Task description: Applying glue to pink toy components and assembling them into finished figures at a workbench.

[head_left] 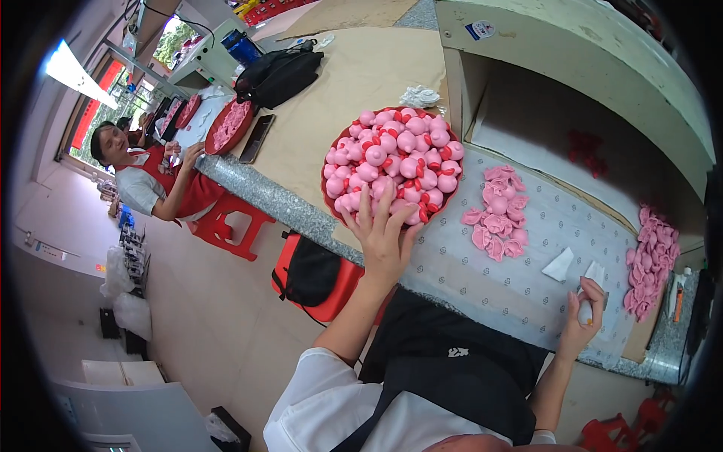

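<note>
A round red basket (328, 197) is heaped with pink rounded pieces (375, 155) that carry small red parts. My left hand (384, 239) reaches over its near edge, fingers spread and resting on the pieces; none is visibly gripped. Over the right part of the patterned sheet (444, 252), my right hand (590, 307) has its fingers curled round a small white object (585, 313) with a yellowish tip; its kind is unclear. Beside that hand lies a white scrap (558, 264). Between my hands sits a cluster of pink petal-like pieces (497, 224).
More pink petal-like pieces (649, 271) are piled at the right. A pale shelf unit (572, 53) overhangs the table's back. Further left are a phone (257, 138), a black bag (280, 77) and another red basket (229, 128), by which a co-worker (154, 169) sits. A red stool (232, 224) stands below.
</note>
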`<state>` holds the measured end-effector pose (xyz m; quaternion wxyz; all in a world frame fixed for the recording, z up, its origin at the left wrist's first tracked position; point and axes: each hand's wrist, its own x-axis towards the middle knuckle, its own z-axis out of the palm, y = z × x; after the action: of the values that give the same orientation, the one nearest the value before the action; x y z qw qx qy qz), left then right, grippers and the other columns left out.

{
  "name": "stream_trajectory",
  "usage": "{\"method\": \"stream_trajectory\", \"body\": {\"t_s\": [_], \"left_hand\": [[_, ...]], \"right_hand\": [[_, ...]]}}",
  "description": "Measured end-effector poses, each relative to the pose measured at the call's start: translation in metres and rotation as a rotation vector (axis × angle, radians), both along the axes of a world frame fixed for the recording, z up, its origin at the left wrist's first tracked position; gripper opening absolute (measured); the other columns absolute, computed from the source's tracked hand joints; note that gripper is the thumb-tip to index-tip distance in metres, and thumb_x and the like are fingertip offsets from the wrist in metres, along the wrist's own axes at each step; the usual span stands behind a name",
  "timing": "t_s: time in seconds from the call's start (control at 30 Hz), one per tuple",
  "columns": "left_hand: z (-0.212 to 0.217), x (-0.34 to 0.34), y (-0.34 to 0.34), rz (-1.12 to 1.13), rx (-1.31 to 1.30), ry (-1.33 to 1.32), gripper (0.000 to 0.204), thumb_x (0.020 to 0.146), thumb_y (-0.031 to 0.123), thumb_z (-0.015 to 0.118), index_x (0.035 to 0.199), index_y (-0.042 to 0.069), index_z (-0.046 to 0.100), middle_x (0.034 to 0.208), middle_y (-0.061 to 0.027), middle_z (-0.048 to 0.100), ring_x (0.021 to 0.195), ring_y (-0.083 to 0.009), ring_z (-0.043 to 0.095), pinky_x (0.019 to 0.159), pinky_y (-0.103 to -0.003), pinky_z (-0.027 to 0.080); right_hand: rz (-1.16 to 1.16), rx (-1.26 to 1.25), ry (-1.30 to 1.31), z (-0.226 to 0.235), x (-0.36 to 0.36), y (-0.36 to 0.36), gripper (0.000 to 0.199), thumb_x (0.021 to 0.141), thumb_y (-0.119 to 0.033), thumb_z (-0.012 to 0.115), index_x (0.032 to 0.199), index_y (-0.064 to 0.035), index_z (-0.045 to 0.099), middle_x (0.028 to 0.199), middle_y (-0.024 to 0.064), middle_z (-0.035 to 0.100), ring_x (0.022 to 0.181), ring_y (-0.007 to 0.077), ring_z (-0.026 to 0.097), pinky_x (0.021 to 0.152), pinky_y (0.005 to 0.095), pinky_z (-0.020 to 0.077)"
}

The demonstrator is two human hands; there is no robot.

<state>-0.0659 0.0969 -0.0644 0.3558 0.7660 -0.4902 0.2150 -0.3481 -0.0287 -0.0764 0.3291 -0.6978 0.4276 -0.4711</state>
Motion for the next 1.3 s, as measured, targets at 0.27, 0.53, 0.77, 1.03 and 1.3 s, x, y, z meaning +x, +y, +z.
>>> {"method": "stream_trajectory", "body": {"t_s": [0.27,0.53,0.77,1.03,1.3], "left_hand": [[0.008,0.012,-0.001,0.028,0.173,-0.176,0.034,0.07,0.015,0.059,0.104,0.019,0.055,0.114,-0.0038,0.048,0.114,-0.0253,0.036,0.096,-0.053,-0.002],[0.019,0.039,0.018,-0.006,-0.265,0.068,0.027,0.075,0.005,0.056,0.1,0.001,0.049,0.099,-0.0069,0.054,0.097,-0.0192,0.048,0.094,-0.038,0.025],[0.044,0.093,0.018,0.047,-0.365,0.286,0.026,0.072,0.005,0.059,0.096,0.0,0.052,0.093,-0.0093,0.053,0.089,-0.0184,0.049,0.08,-0.028,0.037],[0.036,0.168,-0.004,0.05,-0.019,0.445,0.026,0.072,0.009,0.059,0.097,0.002,0.055,0.09,-0.0116,0.056,0.076,-0.0184,0.055,0.067,-0.028,0.043],[0.019,0.194,-0.01,-0.421,0.045,0.975,0.029,0.085,0.022,0.045,0.107,0.003,0.047,0.106,-0.0073,0.049,0.099,-0.0131,0.045,0.087,-0.026,0.035]], "right_hand": [[0.067,0.015,-0.078,0.005,0.0,0.007,0.019,0.066,0.006,0.057,0.084,0.0001,0.053,0.094,0.0093,0.052,0.07,0.0109,0.043,0.064,0.0203,0.0357],[0.057,0.045,-0.067,0.005,-0.007,0.002,0.013,0.07,0.002,0.055,0.083,0.0002,0.052,0.095,0.009,0.052,0.082,0.0128,0.045,0.072,0.0218,0.0345],[0.071,-0.019,-0.033,0.0,-0.006,0.001,0.015,0.07,0.003,0.055,0.084,0.0017,0.052,0.095,0.0108,0.051,0.078,0.0142,0.044,0.068,0.0224,0.0352],[0.047,0.002,0.001,0.002,-0.006,0.002,0.014,0.072,0.001,0.054,0.086,0.0026,0.051,0.094,0.0109,0.05,0.083,0.016,0.045,0.07,0.0232,0.0353],[0.021,0.018,0.02,0.004,0.009,0.003,0.015,0.072,0.0,0.053,0.087,0.0023,0.051,0.096,0.0099,0.05,0.08,0.014,0.043,0.07,0.0227,0.0343]]}}
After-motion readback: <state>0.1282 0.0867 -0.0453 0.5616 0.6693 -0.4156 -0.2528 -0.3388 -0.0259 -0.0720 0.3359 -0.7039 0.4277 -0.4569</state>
